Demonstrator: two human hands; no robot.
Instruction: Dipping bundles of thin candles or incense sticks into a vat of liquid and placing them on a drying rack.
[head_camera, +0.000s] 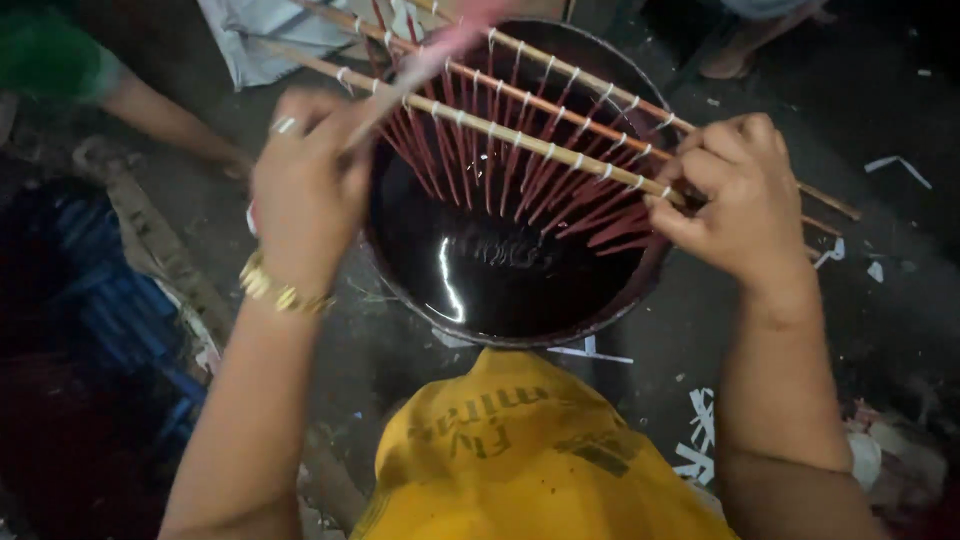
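Observation:
A round dark pot (400, 280) holds glossy dark red liquid (480, 270). Over it hang thin wooden rods (520, 135) with several red candles (520, 175) tied on by white wicks, their tips dipped toward the liquid. My left hand (305, 190), wearing a ring and a gold bracelet, grips the rods' left ends. My right hand (735, 195) is closed on the rods' right side at the pot's rim. A yellow cloth (520, 450) covers my lap below the pot.
Another person's arm in a green sleeve (150, 110) reaches in at upper left. A white cloth (260, 35) lies beyond the pot. Scraps of white paper (700, 430) dot the dark floor. A foot in a sandal (740, 55) stands at top right.

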